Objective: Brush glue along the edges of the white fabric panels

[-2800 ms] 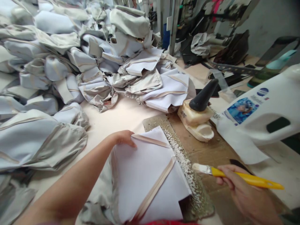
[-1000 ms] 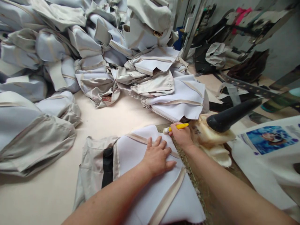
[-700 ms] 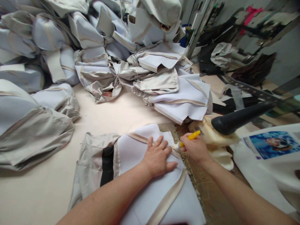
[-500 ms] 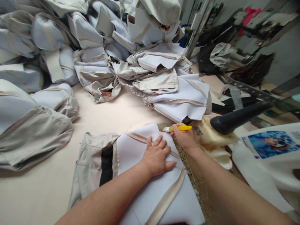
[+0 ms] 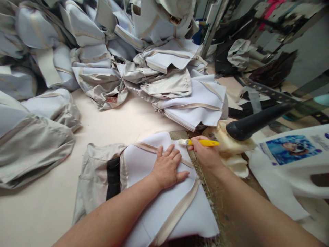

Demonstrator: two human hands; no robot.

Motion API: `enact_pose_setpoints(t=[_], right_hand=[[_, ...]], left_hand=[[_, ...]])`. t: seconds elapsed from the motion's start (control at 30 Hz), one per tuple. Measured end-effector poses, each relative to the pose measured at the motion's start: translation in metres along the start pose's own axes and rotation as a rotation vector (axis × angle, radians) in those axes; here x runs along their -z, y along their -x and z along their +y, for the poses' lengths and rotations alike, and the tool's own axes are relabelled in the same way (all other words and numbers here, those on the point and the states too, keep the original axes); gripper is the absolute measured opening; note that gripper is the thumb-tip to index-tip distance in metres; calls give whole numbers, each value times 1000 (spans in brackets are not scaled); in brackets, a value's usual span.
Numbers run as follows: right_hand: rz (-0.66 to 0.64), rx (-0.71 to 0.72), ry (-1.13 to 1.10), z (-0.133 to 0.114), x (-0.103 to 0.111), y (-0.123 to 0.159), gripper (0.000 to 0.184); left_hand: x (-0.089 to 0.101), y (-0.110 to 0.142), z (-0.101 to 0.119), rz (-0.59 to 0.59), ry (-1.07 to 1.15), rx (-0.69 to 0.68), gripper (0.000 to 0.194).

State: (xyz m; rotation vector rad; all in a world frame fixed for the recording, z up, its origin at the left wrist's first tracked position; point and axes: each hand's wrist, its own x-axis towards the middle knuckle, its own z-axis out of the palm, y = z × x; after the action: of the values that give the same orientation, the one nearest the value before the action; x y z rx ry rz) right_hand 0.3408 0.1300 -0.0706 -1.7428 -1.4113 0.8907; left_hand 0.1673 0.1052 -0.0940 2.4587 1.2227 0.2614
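While the left hand (image 5: 168,169) lies flat on the white fabric panel (image 5: 144,161), fingers spread apart, the right hand (image 5: 205,156) sits at its edge. Those fingers clamp a yellow-handled brush (image 5: 203,142) at the panel's 1 o'clock.

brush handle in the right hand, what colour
The brush handle is bright yellow, shown best in the head view.

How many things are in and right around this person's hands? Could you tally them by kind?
Hands: 2, left and right
Brush: 1
Fabric panel: 1
Black cone: 1
Cream block: 1
White jug: 1
Total: 7
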Motion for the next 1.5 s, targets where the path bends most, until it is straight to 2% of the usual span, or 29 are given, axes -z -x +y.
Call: enact_pose_setpoints(t=[0.13, 0.3, 0.43, 0.63, 0.7, 0.87, 0.93, 1.07, 1.17, 1.3, 1.43, 1.5], right_hand=[[-73, -70, -15, 6, 0, 11, 19], [-115, -199, 28, 11, 25, 38, 23], [-96, -75, -52, 14, 27, 39, 23], [-43, 2, 5, 21, 19, 43, 25], [-94, -20, -17, 20, 21, 53, 25], [-188, -195, 16, 18, 33, 69, 25], [-154, -204, -1, 17, 34, 65, 25], [-40, -100, -74, 18, 26, 52, 24], [-127, -154, -57, 22, 25, 56, 24], [-250, -285, -9, 21, 42, 71, 24], [-166, -206, -37, 16, 50, 79, 26], [-190, -162, -53, 17, 46, 80, 26]], left_hand=[[-2, -1, -1, 20, -2, -4, 54], [-7, 1, -2, 73, -43, -43, 46], [-12, 4, -2, 147, -74, -127, 35], [-12, 4, -2, 144, -76, -138, 30], [-12, 4, -2, 139, -76, -133, 30], [-13, 3, -2, 132, -78, -134, 30], [-12, 3, -1, 125, -78, -134, 30], [-10, 2, 0, 107, -81, -128, 30], [-9, 2, 0, 103, -88, -128, 31], [-10, 2, 0, 117, -80, -122, 31], [-10, 2, 1, 115, -77, -124, 31], [-10, 2, 1, 109, -85, -127, 32]])
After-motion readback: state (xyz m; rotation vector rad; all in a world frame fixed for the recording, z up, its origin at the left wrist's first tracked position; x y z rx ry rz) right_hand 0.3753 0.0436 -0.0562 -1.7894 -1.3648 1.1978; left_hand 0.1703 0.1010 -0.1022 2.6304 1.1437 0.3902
